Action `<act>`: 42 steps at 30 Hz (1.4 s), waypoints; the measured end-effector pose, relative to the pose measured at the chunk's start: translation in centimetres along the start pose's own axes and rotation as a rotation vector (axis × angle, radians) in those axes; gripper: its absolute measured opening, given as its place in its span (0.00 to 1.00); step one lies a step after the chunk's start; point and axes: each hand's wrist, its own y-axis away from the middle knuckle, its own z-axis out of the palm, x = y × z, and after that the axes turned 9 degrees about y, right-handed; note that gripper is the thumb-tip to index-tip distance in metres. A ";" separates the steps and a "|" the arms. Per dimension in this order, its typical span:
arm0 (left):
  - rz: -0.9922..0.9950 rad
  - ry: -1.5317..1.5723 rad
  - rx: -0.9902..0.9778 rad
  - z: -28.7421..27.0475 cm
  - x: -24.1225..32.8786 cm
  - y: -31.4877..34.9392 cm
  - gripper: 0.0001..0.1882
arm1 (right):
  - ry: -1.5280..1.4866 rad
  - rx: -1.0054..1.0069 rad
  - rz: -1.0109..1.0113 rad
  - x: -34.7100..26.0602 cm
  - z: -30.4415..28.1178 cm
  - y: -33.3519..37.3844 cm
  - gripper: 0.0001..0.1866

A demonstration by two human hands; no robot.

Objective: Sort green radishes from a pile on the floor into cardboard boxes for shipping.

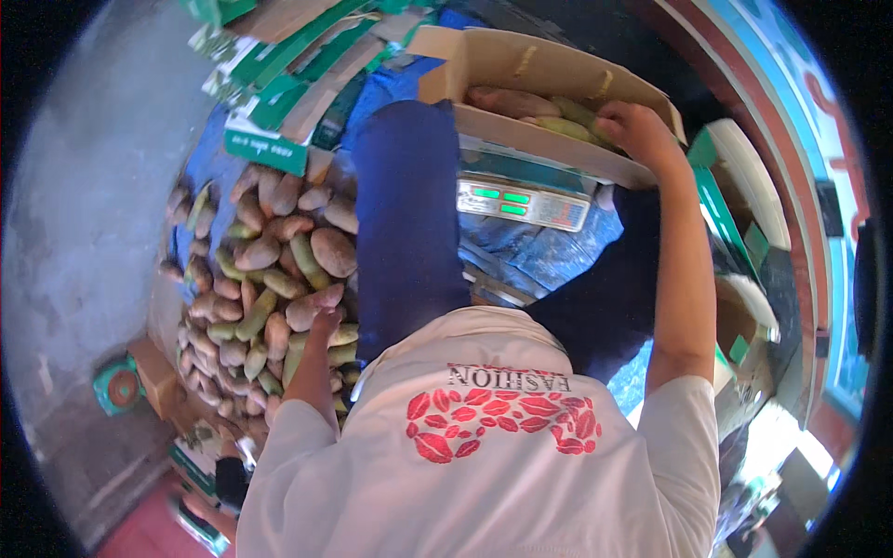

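Observation:
A large heap of oblong fruits (263,252), pinkish-brown and green, lies on my left; they look like mangoes. At the heap's near right side, my left hand (326,324) is closed around a pinkish-brown mango (305,308). My right hand (640,135) reaches over the right end of an open cardboard box (558,135). Its fingers curl down against a green mango (579,113) in there, their tips partly hidden. Other mangoes, including a long brownish one (510,101), lie along the box. Under the box sits a scale (523,204) with lit green displays.
Flattened green and brown cartons (298,70) are stacked at the far left. Blue sheeting (521,246) covers the floor between my legs. Open boxes (739,200) stand on the right. At the lower left, another person's arm (233,476) shows near a small green scale (118,386).

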 end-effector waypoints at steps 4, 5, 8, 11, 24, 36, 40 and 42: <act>0.052 -0.128 -0.126 1.6 -6.1 -0.5 0.21 | -0.015 -0.078 -0.014 -0.8 0.2 -1.0 0.14; -0.073 0.305 -0.131 2.2 -3.3 0.0 0.22 | 0.007 -0.023 -0.045 0.3 0.2 -0.2 0.14; -0.107 0.195 -0.015 2.1 1.6 2.9 0.23 | -0.021 -0.065 0.019 0.7 -0.2 0.4 0.13; -0.199 -0.019 -0.090 3.3 0.1 4.6 0.25 | -0.059 -0.098 -0.010 -0.3 0.3 -0.7 0.14; -0.493 -0.069 0.273 -1.0 1.3 7.5 0.23 | -0.085 -0.159 -0.024 1.3 1.7 -1.3 0.12; -0.599 -0.142 0.267 -1.1 -13.4 3.6 0.36 | -0.035 -0.181 -0.107 0.7 3.4 -3.3 0.13; -0.624 0.084 0.289 -4.0 -1.4 4.1 0.39 | 0.000 -0.218 0.113 1.8 1.6 -0.3 0.13; -0.605 0.096 0.286 -4.3 -2.4 4.4 0.40 | -0.018 -0.243 0.142 2.0 1.8 -0.5 0.13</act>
